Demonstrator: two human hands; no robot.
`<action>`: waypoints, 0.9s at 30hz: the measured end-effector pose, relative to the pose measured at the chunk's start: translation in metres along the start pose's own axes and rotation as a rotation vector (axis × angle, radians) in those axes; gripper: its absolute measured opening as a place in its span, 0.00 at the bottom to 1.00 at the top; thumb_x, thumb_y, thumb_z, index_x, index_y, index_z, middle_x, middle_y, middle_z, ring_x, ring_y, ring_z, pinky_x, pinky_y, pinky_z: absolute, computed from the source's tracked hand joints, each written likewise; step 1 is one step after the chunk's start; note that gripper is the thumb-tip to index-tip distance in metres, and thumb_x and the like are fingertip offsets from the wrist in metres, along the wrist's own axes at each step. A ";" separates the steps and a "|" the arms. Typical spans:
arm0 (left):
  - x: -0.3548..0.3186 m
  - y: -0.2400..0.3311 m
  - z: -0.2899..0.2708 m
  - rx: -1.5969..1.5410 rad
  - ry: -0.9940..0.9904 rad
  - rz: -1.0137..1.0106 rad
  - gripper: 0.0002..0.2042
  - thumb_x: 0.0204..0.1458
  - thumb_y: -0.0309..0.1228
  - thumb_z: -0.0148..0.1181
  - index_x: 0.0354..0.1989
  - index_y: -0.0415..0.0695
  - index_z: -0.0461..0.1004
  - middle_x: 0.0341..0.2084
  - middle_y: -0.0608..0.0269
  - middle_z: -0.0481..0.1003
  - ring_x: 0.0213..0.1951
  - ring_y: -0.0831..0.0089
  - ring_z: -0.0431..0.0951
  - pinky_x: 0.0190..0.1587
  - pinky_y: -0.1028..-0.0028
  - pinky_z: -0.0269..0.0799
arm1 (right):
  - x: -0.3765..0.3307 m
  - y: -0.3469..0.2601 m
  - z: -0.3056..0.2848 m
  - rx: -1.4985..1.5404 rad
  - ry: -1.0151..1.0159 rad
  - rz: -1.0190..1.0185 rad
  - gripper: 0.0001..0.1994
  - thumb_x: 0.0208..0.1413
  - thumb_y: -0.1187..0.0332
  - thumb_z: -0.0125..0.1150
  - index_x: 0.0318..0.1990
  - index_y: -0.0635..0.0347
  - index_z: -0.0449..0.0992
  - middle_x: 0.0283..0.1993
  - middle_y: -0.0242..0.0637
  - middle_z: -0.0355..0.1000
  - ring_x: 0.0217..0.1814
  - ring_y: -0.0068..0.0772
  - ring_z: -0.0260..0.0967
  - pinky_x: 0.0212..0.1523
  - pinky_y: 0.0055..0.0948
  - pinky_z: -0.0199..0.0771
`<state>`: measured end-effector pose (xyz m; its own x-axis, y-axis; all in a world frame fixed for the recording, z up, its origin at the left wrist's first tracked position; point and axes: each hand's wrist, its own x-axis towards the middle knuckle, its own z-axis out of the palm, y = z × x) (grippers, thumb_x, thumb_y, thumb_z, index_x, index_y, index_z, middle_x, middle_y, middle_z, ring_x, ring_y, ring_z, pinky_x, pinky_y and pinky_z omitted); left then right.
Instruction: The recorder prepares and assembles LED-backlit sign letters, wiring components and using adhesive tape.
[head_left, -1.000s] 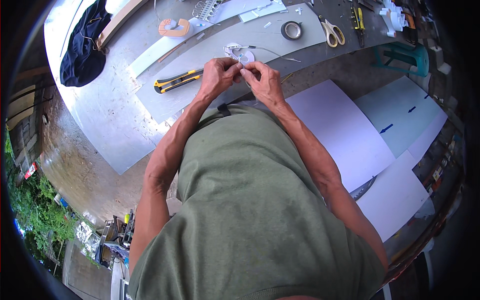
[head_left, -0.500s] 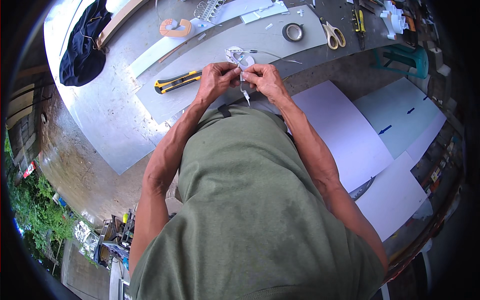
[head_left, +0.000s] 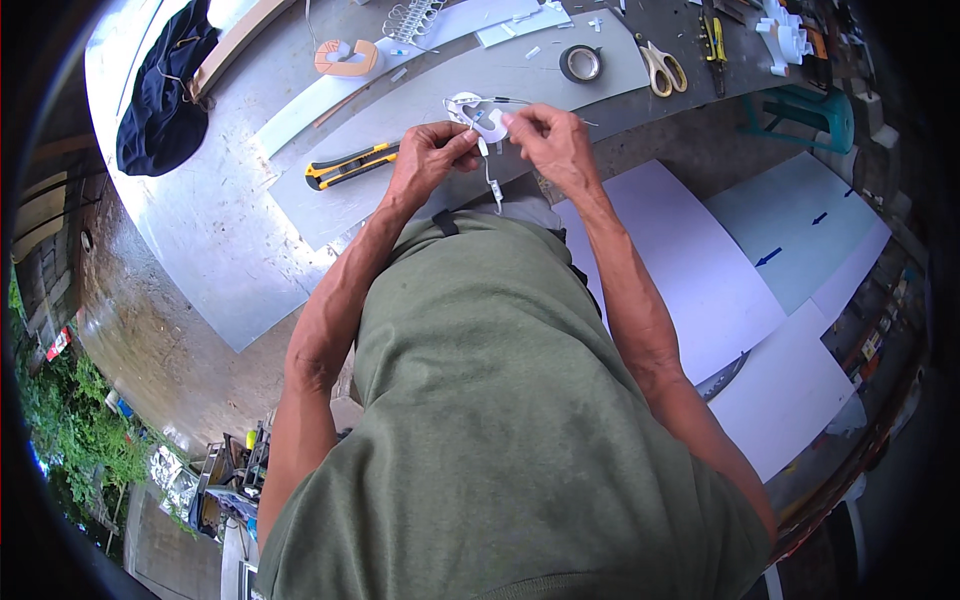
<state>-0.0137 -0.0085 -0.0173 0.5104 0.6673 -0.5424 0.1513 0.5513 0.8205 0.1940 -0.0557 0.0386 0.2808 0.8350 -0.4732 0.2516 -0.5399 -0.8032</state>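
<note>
White wire (head_left: 488, 168) hangs pinched in the left hand (head_left: 432, 158), finger grip unclear on the right hand (head_left: 558, 148)

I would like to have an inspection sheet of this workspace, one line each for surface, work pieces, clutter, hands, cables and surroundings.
Surface: metal table with a long grey sheet on it.
Work pieces: white cut-out piece near the hands; small white module hanging below them.
Clutter: yellow-and-black cutter, dark tape roll, scissors, white scraps.
Hands: left hand pinches the wire; right hand at the white piece's right, fingers bent, grip unclear.
Cables: thin wire leads down to the module.
Surroundings: teal stool and pale sheets at the right; fire or spill: nothing seen.
</note>
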 end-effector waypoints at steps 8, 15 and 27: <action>0.001 0.000 -0.001 -0.009 -0.021 -0.030 0.13 0.66 0.35 0.64 0.45 0.36 0.84 0.30 0.63 0.83 0.31 0.78 0.82 0.39 0.76 0.79 | 0.001 0.022 0.025 -0.142 -0.181 -0.075 0.13 0.61 0.61 0.66 0.40 0.65 0.84 0.30 0.49 0.81 0.32 0.43 0.81 0.37 0.41 0.77; 0.000 -0.002 -0.004 -0.154 -0.009 -0.035 0.12 0.64 0.34 0.65 0.42 0.35 0.84 0.31 0.59 0.84 0.29 0.76 0.82 0.35 0.76 0.79 | 0.007 0.001 0.004 -0.267 0.214 -0.199 0.10 0.60 0.67 0.66 0.37 0.67 0.81 0.29 0.50 0.78 0.34 0.53 0.80 0.39 0.44 0.77; 0.002 0.019 0.010 0.001 0.198 -0.164 0.13 0.58 0.34 0.65 0.32 0.32 0.82 0.24 0.56 0.81 0.20 0.75 0.78 0.24 0.75 0.75 | -0.029 -0.011 -0.004 -0.470 0.245 -0.689 0.15 0.55 0.69 0.72 0.48 0.59 0.78 0.44 0.40 0.78 0.47 0.44 0.75 0.54 0.45 0.71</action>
<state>-0.0017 -0.0020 -0.0011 0.3035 0.6540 -0.6929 0.2190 0.6599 0.7187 0.1863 -0.0745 0.0627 0.1031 0.9747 0.1986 0.7804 0.0445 -0.6236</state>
